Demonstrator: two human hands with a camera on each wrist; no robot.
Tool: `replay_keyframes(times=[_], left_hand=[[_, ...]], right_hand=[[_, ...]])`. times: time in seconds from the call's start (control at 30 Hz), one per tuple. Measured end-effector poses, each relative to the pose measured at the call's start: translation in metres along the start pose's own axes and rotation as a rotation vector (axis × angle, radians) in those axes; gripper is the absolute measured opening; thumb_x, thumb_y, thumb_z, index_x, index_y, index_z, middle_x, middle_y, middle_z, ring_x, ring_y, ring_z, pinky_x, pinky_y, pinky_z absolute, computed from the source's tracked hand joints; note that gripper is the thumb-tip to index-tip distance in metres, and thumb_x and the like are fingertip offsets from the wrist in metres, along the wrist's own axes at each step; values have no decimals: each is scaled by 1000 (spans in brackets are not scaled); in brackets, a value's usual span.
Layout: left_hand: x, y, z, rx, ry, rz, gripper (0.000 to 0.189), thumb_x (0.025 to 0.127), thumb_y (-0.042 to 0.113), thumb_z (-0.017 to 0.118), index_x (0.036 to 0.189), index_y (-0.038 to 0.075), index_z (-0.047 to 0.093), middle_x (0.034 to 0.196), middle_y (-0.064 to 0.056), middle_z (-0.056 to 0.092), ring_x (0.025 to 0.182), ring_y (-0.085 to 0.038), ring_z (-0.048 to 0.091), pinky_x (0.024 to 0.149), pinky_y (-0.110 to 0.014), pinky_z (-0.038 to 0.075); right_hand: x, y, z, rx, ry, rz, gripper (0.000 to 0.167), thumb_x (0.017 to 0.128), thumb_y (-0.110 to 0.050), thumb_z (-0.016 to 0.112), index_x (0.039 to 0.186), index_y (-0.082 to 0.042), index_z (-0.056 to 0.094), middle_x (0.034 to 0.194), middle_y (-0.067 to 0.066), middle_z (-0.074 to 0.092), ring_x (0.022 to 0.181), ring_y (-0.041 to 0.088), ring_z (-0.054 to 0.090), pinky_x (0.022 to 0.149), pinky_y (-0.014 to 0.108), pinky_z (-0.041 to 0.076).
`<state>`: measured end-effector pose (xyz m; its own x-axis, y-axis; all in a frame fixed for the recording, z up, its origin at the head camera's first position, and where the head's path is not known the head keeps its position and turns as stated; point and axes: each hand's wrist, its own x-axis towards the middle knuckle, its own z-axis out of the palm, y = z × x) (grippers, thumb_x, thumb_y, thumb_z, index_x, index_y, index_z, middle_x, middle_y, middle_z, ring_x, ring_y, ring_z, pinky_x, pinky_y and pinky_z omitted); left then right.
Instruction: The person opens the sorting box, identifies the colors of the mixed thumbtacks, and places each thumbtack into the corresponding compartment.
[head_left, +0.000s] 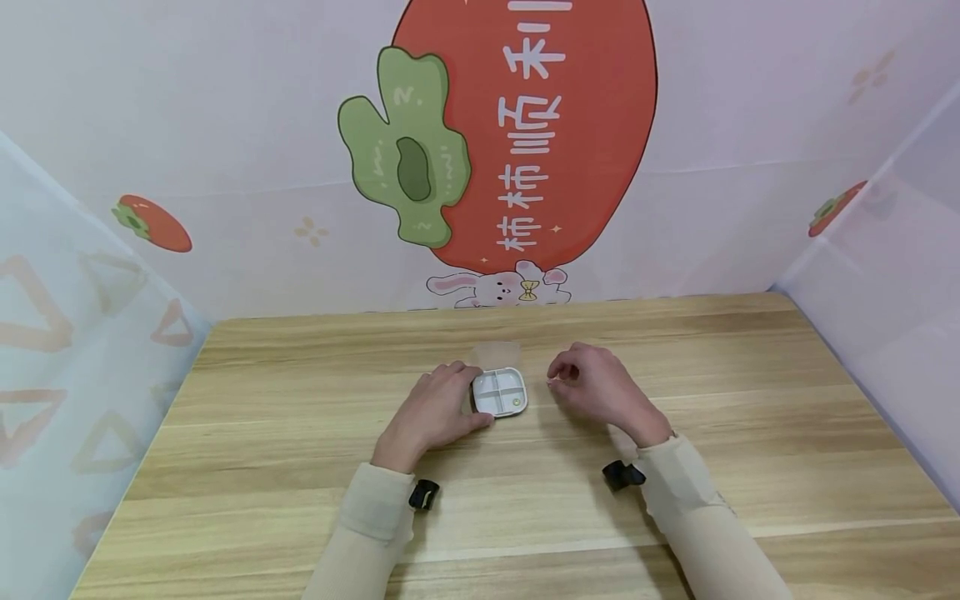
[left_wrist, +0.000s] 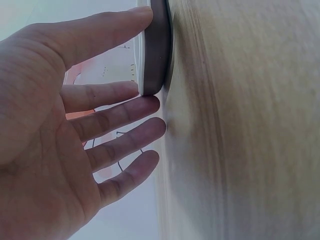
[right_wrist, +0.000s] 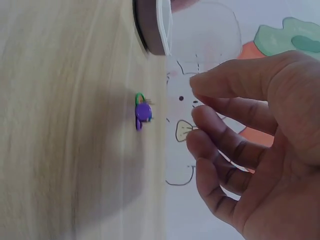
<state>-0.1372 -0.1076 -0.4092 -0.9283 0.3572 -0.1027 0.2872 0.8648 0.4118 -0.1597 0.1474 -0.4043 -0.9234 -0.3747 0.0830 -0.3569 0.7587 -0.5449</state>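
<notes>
On the table, a small white pill box (head_left: 512, 383) with several compartments stands with its clear lid (head_left: 497, 353) swung back. A tiny greenish piece (head_left: 516, 402) lies in its front right compartment. My left hand (head_left: 435, 408) grips the box from the left, thumb on the front edge and forefinger at the far corner. To the right of the box, my right hand (head_left: 598, 387) hovers with thumb and forefinger tips close together; whether they pinch something tiny is unclear. In the right wrist view, a small purple round piece (right_wrist: 143, 112) and a green ring-shaped piece (right_wrist: 139, 98) lie below it.
The wood-grain table (head_left: 300, 467) runs back to a printed cloth wall (head_left: 262, 275). Part of a pale translucent piece (head_left: 621, 442) shows beneath the right wrist. Black wrist straps (head_left: 424, 494) sit by both cuffs.
</notes>
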Motion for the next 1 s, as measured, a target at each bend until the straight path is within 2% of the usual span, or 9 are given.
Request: replay_keyframes(times=[0.6,1.0], left_hand=[[0,0,1,4,-9,-6,70,85,40,82,140,6,58,140,-12,57,131,-32,50,111,-51,38],[2,1,1,16,-16,-7,70,85,41,82,140,6,58,139,-11,58,130,-31,51,110,-52,39]], right_hand=[[-1,7,4,-83,-37,-30,7,83,-5,75,87,-11,78,78,-4,61,73,13,54,69,34,47],[-1,6,10,-123,-51,5,6,83,-8,78,88,-11,78,77,-2,58,71,15,52,67,33,45]])
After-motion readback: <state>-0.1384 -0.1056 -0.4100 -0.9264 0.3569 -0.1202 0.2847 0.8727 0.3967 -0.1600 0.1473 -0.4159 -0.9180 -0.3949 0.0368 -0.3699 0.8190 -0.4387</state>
